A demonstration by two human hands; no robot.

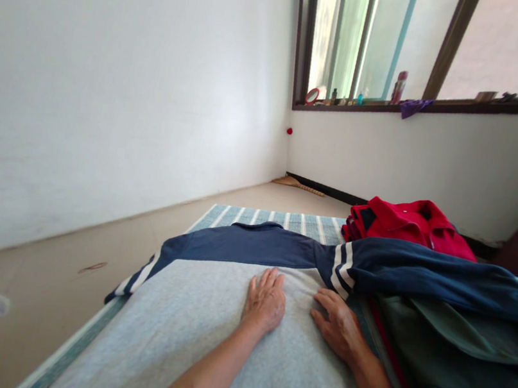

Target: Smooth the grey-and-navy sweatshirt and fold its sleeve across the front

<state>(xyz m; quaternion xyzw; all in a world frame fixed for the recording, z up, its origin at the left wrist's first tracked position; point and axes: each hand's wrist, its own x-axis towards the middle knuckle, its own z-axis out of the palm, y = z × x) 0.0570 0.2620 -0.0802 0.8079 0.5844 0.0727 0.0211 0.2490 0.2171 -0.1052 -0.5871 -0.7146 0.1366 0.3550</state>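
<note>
A grey shirt (189, 333) with a navy shoulder band and white-striped sleeves lies spread flat on a striped mat (284, 220). My left hand (265, 300) rests palm down on the grey cloth, fingers stretched out together. My right hand (335, 325) lies flat beside it, fingers pointing left toward the striped sleeve seam (339, 267). Neither hand holds anything.
A folded red garment (405, 223) sits at the mat's far right. A dark green garment (460, 373) lies to the right, under the navy sleeve. Bare floor (58, 268) and a white wall are on the left. Small bottles stand on the window sill (360, 100).
</note>
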